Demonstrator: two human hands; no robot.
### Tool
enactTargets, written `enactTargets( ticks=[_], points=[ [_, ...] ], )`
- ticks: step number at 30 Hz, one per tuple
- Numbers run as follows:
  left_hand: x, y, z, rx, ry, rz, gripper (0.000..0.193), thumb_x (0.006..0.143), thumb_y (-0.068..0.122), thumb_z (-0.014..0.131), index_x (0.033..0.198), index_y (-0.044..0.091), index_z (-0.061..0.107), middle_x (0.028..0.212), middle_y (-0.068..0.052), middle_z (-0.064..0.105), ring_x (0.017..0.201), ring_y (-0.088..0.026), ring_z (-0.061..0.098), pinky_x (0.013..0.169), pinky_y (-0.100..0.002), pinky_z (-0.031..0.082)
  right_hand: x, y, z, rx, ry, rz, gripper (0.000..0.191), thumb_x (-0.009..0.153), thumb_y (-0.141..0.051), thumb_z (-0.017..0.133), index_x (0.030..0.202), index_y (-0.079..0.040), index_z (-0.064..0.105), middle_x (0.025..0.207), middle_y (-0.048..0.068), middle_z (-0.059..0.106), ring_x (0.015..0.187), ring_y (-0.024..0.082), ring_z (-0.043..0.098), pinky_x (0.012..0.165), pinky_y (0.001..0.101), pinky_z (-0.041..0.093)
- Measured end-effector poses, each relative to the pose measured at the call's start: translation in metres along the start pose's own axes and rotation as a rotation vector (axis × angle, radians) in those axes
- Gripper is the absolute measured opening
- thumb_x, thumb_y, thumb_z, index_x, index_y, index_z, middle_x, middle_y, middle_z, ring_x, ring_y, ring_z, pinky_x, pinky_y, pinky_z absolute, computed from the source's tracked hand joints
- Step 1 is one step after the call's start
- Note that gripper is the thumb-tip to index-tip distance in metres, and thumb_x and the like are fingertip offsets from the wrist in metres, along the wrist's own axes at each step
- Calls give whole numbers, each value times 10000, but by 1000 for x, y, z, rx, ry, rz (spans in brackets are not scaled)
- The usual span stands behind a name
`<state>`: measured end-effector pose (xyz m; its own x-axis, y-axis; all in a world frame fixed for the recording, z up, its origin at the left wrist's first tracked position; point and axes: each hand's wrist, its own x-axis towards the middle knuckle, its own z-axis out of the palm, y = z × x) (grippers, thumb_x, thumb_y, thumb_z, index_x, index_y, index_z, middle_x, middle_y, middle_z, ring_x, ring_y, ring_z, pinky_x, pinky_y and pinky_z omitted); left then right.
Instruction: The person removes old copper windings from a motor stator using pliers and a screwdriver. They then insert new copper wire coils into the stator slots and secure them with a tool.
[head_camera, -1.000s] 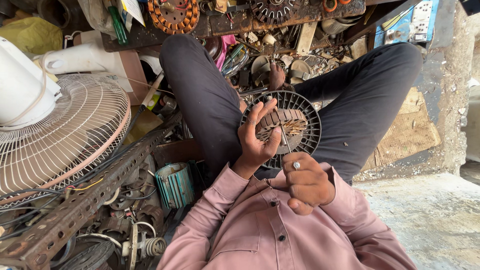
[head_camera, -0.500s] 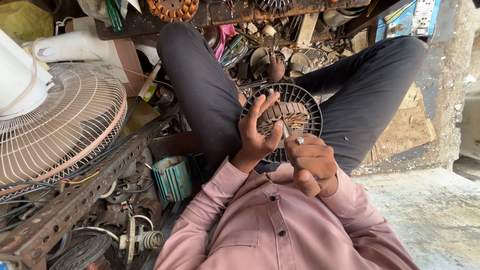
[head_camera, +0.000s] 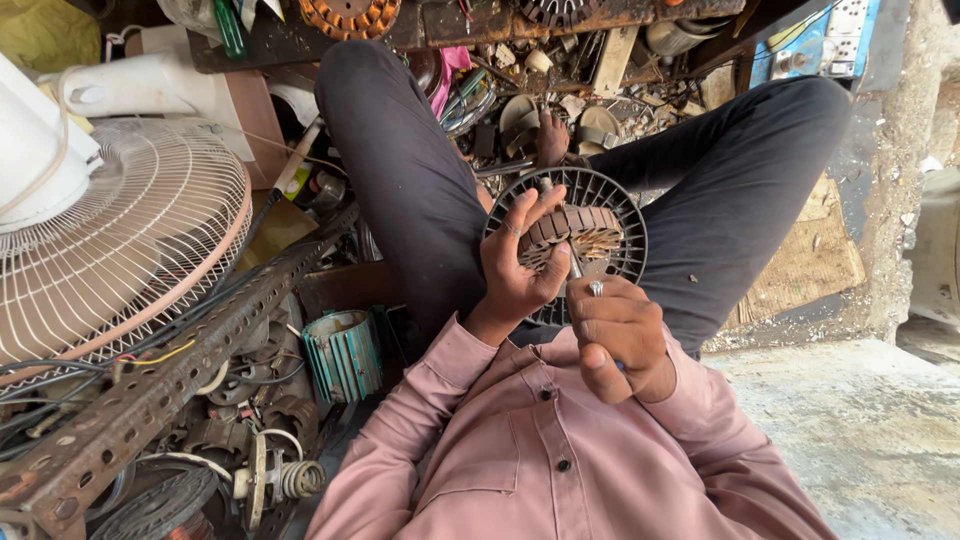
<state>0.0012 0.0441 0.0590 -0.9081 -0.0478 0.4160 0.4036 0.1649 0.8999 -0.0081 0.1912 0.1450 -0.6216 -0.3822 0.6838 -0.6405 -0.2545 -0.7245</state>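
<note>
Gripping motor stator (head_camera: 590, 230): left hand (head_camera: 520, 265) curled around rim; right hand (head_camera: 620, 330) pinching tool (head_camera: 574, 262).

A single head-worn camera looks steeply down the wearer's own chest and lap. It sits close: the pink shirt (head_camera: 560, 460) fills the lower frame, both hands appear at centre, and the legs extend toward the top edge. A fan guard (head_camera: 120, 250) occupies the left edge, concrete floor (head_camera: 860, 420) the right.

Wire fan guard (head_camera: 110, 250) seen at nine o'clock, perforated metal bar (head_camera: 150, 400) at seven, teal coil winding (head_camera: 343, 355) near centre-left, orange rotor (head_camera: 350, 12) at twelve.
</note>
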Motion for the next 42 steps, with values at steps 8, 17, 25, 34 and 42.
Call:
enactTargets(
  ticks=[8, 17, 25, 34, 42],
  points=[
    [-2, -4, -2, -62, -10, -29, 630, 986, 49, 656, 1546, 27, 368, 1380, -220, 668, 1141, -265, 744, 976, -321, 619, 5, 1, 10, -71, -36, 17, 327, 973, -112, 494, 662, -25, 546, 601, 58, 395, 495, 215, 400, 499, 375, 359],
    [-1, -2, -3, 27, -8, 0, 632, 987, 50, 657, 1549, 39, 368, 1397, -201, 653, 1165, -280, 737, 993, -323, 616, 8, 5, 19, -43, 192, 64, 429, 1019, -100, 434, 595, -50, 385, 557, 36, 378, 447, 160, 361, 445, 339, 292],
    [1, -1, -3, 19, 9, -22, 624, 986, 46, 662, 1543, 21, 382, 1410, -206, 651, 1183, -271, 738, 986, -317, 615, 8, 10, 16, -31, 195, 16, 462, 1041, -117, 436, 587, -45, 386, 565, 43, 392, 456, 163, 376, 450, 333, 294],
    [9, 4, -2, 54, 13, -40, 615, 974, 65, 658, 1522, -39, 397, 1409, -226, 649, 1289, -303, 690, 1074, -350, 563, -7, 25, 15, -26, 142, -224, 441, 1012, -112, 468, 581, -45, 407, 560, 41, 363, 437, 195, 343, 440, 362, 306],
    [6, 1, 2, 52, 16, -22, 611, 962, 21, 647, 1510, -64, 392, 1411, -240, 638, 1311, -322, 670, 1121, -379, 551, -9, 33, 35, 63, 549, -323, 505, 1034, -133, 437, 554, -84, 286, 492, 8, 303, 381, 131, 262, 377, 318, 220]
  ],
)
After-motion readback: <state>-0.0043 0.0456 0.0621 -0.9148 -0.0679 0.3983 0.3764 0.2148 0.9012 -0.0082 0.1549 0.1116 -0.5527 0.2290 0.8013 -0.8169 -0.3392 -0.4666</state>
